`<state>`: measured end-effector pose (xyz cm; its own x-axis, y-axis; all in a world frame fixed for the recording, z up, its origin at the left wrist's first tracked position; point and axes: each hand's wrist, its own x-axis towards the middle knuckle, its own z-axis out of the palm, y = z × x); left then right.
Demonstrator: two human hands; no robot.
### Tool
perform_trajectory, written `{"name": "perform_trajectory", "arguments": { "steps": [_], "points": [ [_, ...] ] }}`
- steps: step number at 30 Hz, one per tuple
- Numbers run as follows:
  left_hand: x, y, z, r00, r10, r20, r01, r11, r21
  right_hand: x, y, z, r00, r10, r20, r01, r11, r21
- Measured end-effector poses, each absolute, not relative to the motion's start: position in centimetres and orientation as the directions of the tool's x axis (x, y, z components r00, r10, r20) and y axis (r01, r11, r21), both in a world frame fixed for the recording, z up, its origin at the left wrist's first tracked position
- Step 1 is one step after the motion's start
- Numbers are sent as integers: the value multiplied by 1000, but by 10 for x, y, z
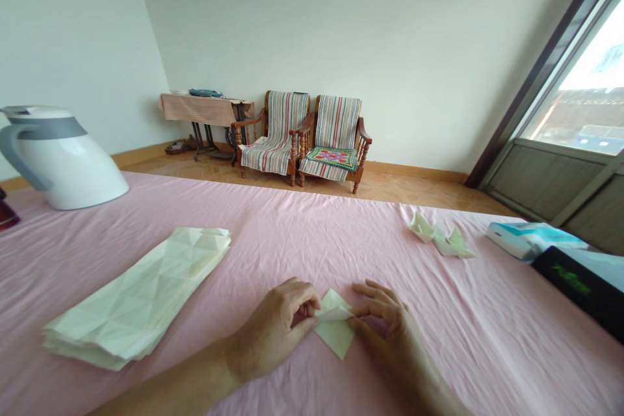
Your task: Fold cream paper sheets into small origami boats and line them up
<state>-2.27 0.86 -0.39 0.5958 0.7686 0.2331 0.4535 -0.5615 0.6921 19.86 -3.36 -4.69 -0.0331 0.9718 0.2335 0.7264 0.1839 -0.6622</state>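
Note:
A small pale green sheet of folding paper (340, 339) lies on the pink tablecloth in front of me, set like a diamond with a raised flap across its middle. My left hand (283, 315) pinches the flap's left corner between thumb and fingers. On the opposite side, my right hand (387, 322) has thumb and index finger closed on the right corner, its other fingers bent above the cloth. To the left rests a stack of creased pale green paper (141, 292). Two folded paper pieces (441, 238) sit farther off at the right.
A white and grey jug (82, 162) stands at the left on the pink tablecloth (292, 234). At the right lie a blue and white packet (531, 238) and a black box (580, 283). Beyond the table are two wooden armchairs (331, 123) and a cloth-covered stand (199, 109).

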Motion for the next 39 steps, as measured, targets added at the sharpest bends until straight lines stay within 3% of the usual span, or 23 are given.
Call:
{"name": "perform_trajectory", "arguments": {
  "steps": [4, 11, 20, 25, 32, 39],
  "points": [
    [-22, 10, -7, 563, 797, 217, 443, -513, 735, 198, -30, -51, -17, 940, 342, 737, 243, -631],
    [-19, 11, -8, 543, 814, 208, 443, -488, 752, 183, -30, -41, 19, 855, 518, 870, 241, -430],
    [-18, 8, -6, 585, 768, 262, 464, -581, 669, 178, -26, -36, 68, 893, 444, 890, 147, -431],
    [-18, 9, -9, 643, 698, 315, 453, -679, 578, 177, -25, -35, 70, 875, 480, 885, 167, -434],
    [-19, 8, -8, 690, 664, 289, 497, -724, 478, 178, -25, -38, 76, 892, 445, 882, 148, -448],
    [-16, 5, -3, 724, 656, 215, 560, -740, 373, 176, -26, -37, 62, 861, 505, 884, 187, -428]
  ]
}}
